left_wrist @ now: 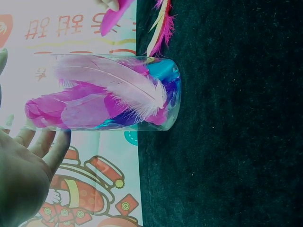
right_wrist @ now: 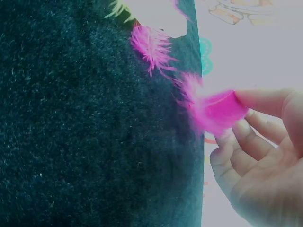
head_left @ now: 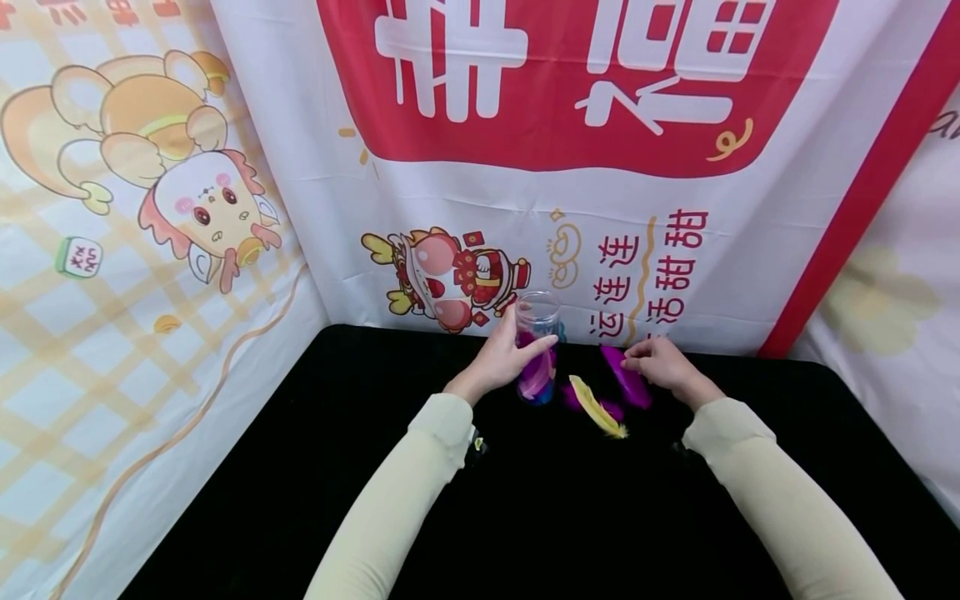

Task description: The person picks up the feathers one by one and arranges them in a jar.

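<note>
My left hand (head_left: 501,357) grips a clear cylindrical jar (head_left: 538,310) around its side; the jar stands upright near the back of the table. Through its wall the left wrist view shows magenta feathers (left_wrist: 78,106), a pale pink feather (left_wrist: 118,80) and blue ones (left_wrist: 163,70) lower down. To the right of the jar, my right hand (head_left: 663,365) pinches a purple-magenta feather (right_wrist: 222,111) between thumb and fingers, its fluffy end hanging free. Between the hands lies a yellow feather (head_left: 595,408) on the table, partly over another magenta feather (head_left: 613,411).
A black cloth covers the table (head_left: 570,517). Its back edge meets a printed white and red curtain (head_left: 465,192), close behind the jar and both hands. Another printed curtain (head_left: 135,333) hangs along the left side.
</note>
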Action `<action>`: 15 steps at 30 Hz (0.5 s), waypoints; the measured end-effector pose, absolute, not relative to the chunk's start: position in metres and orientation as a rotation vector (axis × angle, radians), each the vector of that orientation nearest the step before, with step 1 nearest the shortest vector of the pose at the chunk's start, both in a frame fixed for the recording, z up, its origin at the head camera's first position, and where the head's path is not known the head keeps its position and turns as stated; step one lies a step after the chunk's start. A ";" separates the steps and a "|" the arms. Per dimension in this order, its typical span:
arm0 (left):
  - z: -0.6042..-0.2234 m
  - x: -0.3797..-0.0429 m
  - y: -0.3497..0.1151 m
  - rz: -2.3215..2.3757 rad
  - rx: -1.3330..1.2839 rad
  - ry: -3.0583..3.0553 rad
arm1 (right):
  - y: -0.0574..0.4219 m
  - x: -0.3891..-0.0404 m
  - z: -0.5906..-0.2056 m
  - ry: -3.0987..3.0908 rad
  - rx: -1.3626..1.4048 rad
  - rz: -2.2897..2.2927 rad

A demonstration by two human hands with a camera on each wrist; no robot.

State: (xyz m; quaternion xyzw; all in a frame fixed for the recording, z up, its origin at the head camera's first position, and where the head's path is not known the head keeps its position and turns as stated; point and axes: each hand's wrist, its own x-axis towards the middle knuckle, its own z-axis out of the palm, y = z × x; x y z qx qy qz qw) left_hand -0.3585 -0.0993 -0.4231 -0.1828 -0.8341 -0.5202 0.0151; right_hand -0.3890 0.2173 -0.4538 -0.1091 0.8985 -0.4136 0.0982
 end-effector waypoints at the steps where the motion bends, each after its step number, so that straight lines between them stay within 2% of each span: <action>1: -0.423 -0.359 -0.099 -1.618 -0.569 -2.596 | 0.217 -0.389 -0.453 2.662 -0.315 -1.230; 15: -0.422 -0.358 -0.099 -1.609 -0.568 -2.597 | 0.214 -0.381 -0.438 2.653 -0.243 -1.310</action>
